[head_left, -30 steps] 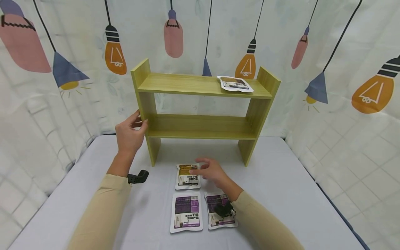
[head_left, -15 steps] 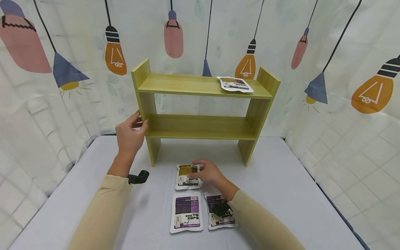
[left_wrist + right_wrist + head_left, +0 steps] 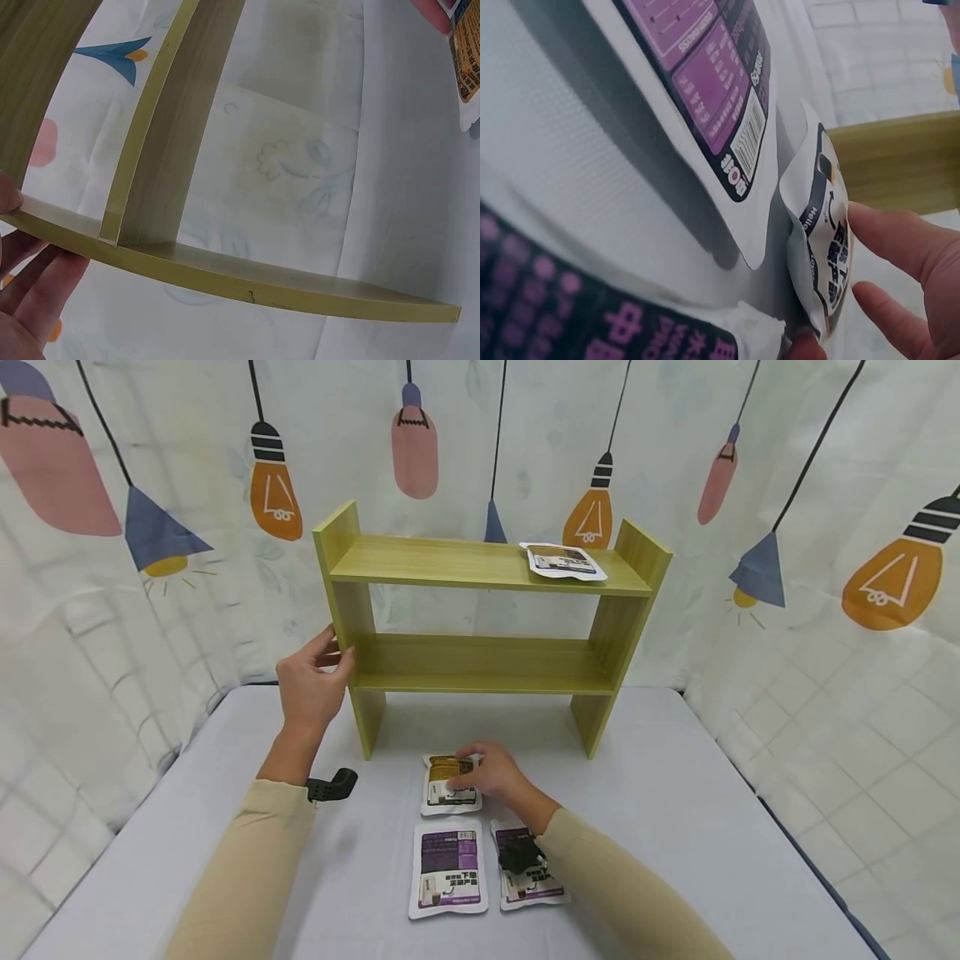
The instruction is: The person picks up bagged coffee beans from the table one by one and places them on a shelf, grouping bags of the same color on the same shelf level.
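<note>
Four flat packets show in all: two purple ones, the left purple packet and the right purple packet, lying just behind the right hand, one packet on the shelf top well beyond it, and the brown packet under its fingers. That hand pinches the brown packet's edge, which curls up off the table in the right wrist view. It looks light, limp and slick, best taken by a sealed edge. One wooden shelf stands ahead; the left hand holds its side panel, thumb on the front edge.
</note>
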Available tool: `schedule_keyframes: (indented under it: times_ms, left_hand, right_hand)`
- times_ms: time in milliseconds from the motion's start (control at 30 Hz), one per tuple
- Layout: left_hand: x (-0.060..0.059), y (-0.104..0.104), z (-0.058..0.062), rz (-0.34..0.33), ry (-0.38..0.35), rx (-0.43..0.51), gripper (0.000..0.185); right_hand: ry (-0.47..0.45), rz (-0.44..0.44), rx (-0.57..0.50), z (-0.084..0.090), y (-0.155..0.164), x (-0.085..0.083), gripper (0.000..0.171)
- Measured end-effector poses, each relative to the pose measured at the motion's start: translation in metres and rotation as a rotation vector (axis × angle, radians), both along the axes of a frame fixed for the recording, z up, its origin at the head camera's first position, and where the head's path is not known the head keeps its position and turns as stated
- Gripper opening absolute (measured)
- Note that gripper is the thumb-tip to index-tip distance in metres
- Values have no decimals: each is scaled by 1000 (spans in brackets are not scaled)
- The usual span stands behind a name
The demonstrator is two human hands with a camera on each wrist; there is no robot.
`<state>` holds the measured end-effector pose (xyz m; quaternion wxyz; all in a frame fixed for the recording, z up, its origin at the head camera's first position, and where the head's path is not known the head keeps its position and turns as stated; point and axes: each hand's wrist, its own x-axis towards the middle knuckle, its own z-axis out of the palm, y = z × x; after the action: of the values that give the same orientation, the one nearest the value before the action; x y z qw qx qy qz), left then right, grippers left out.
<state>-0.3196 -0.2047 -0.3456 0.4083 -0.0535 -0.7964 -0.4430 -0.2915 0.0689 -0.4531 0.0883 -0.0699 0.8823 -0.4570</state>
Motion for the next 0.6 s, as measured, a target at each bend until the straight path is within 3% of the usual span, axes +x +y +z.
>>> schedule_keyframes:
  times_ms: [600]
  left_hand:
    - [-1,1,0,6,4,-9,44]
  right_hand:
    - [8,-10,59,3,-5,0,49]
